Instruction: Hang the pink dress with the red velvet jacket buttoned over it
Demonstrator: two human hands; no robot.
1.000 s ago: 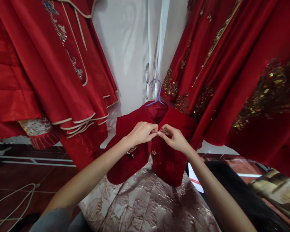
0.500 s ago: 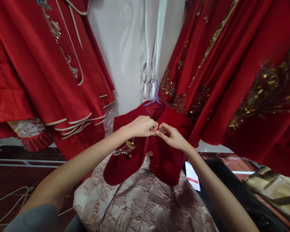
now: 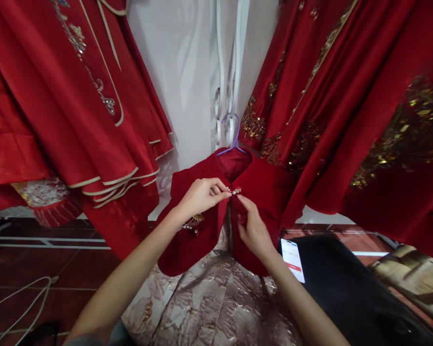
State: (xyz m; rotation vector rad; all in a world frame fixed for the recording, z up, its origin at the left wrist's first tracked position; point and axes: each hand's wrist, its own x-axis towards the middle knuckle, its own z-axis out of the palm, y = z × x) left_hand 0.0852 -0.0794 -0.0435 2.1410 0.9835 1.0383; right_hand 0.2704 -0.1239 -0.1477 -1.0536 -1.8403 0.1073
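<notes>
A short red velvet vest (image 3: 270,190) hangs on a purple hanger (image 3: 234,145), its two front edges meeting below the neckline. At that meeting point sits a small beaded clasp (image 3: 237,191) with pale, pearl-like beads. My left hand (image 3: 205,196) pinches the clasp's left end between thumb and fingertips. Just below its right end, my right hand (image 3: 253,225) has a fingertip against the vest front, its fingers apart and nothing visible held in them. A gold fan-shaped ornament with dangling beads (image 3: 194,221) is on the vest's left front, partly covered by my left forearm.
Red embroidered garments (image 3: 104,144) hang at left, and red gowns with gold sequins (image 3: 393,149) at right. White cabinet doors (image 3: 187,72) stand behind. A pink-beige brocade fabric (image 3: 202,298) spreads below the vest. A lit phone (image 3: 293,260) lies on a black surface (image 3: 332,283); a white cable (image 3: 39,288) crosses the floor.
My right hand has moved off the pinch at the vest's top and sits slightly lower, fingers looser. The beaded clasp now shows between the hands. My left hand has shifted slightly left.
</notes>
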